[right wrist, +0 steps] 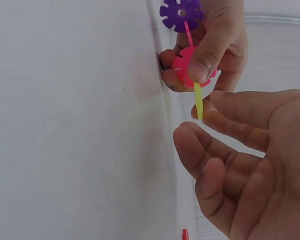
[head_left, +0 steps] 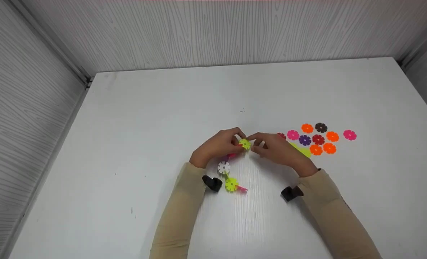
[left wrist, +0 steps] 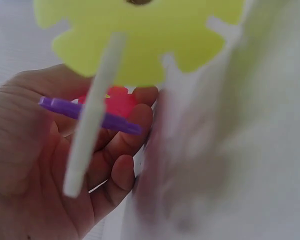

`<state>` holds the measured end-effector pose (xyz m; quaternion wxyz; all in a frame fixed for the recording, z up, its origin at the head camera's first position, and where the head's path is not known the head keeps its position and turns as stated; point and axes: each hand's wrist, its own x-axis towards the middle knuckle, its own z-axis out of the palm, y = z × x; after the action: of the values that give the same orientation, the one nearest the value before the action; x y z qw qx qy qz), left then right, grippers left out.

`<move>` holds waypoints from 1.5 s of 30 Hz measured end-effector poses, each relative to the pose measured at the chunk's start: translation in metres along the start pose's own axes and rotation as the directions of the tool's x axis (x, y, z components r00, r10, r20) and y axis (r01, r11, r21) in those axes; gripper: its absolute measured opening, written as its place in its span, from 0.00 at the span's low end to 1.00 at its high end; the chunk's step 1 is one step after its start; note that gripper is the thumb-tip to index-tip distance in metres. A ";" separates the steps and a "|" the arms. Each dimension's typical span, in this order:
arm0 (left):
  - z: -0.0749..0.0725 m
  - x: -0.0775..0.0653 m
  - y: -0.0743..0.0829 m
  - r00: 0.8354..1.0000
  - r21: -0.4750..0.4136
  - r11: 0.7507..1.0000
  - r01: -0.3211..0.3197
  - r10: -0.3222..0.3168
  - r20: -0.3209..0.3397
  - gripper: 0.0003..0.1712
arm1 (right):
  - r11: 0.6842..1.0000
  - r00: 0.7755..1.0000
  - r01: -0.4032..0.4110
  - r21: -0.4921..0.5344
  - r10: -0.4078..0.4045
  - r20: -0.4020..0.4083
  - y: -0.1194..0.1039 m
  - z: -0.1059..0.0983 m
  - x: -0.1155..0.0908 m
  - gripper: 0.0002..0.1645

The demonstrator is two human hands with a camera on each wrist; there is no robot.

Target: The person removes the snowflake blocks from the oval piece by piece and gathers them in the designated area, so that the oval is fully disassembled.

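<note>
- Head view: a chain of slotted discs hangs from the left hand [head_left: 218,144], its white disc [head_left: 221,169] just on the near side of that hand.
- Left hand's thumb and fingers pinch a pink disc [right wrist: 182,67], which is beyond the white disc and a little to its right.
- Purple disc [right wrist: 174,17]: between the pinched disc and the white disc along the chain.
- Upper yellow disc [head_left: 247,145]: joined to the pinched disc, beyond and right of the white disc.
- Right hand [head_left: 276,149]: fingers loosely bent beside the upper yellow disc; I cannot tell whether a fingertip touches it.
- Lower yellow disc [head_left: 229,186]: near side of the white disc.
- Loose discs [head_left: 316,137], orange, pink, purple, red and dark: on the table [head_left: 163,108], well right of the white disc.
</note>
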<state>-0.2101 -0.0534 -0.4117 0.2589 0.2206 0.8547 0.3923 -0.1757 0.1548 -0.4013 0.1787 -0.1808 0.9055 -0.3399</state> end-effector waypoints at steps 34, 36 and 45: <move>0.002 0.003 0.004 0.991 0.165 0.986 0.003 0.019 -0.129 0.14 | 0.996 0.994 0.004 -0.088 -0.014 -0.109 0.003 0.002 0.002 0.22; 0.002 0.003 0.004 0.990 0.172 0.985 -0.019 0.042 -0.133 0.12 | 0.997 0.995 0.006 -0.073 -0.014 -0.104 0.003 0.002 0.002 0.22; 0.002 0.003 0.002 0.991 0.167 0.986 -0.026 0.047 -0.121 0.11 | 0.998 0.997 -0.001 -0.055 -0.003 -0.072 0.002 0.000 0.002 0.23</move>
<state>-0.2107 -0.0494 -0.4115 0.1785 0.2320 0.8946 0.3376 -0.1778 0.1555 -0.4036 0.1406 -0.1740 0.9202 -0.3212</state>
